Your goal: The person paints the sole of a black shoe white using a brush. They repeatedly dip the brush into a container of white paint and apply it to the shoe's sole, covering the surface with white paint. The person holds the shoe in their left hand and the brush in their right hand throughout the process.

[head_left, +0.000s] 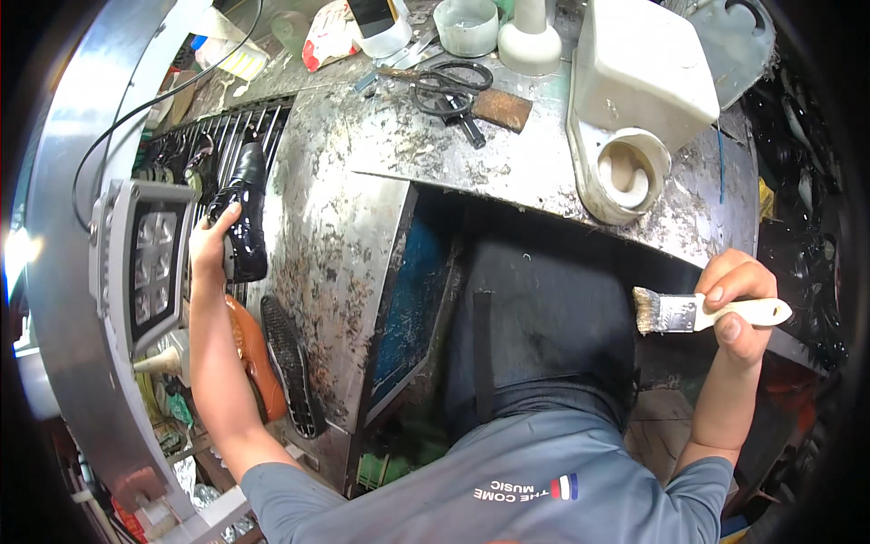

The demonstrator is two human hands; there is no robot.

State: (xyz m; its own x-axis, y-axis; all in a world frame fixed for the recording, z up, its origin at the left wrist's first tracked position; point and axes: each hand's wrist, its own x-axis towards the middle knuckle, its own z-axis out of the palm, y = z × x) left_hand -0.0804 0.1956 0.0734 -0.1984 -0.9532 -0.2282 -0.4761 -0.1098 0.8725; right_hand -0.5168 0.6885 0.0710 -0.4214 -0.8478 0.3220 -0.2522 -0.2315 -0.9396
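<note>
At the left, my left hand (214, 243) is closed on a shiny black shoe (247, 222), thumb on its side, over the edge of a metal rack. Out to the right, well away from the shoe, my right hand (739, 304) grips a flat paintbrush (675, 313) by its pale handle. The brush lies level, its worn bristles pointing left. Below the shoe, a black treaded sole (290, 363) rests on the stained bench beside an orange-brown shoe-shaped piece (257, 354), which my forearm partly covers.
A white container (645, 77) with a round cup (623, 218) in front stands on the worn bench (317, 136). Scissors (458, 77) and a brown block (503, 110) lie left of it. A multi-lens lamp (156, 263) and the metal rack (276, 113) crowd the left side.
</note>
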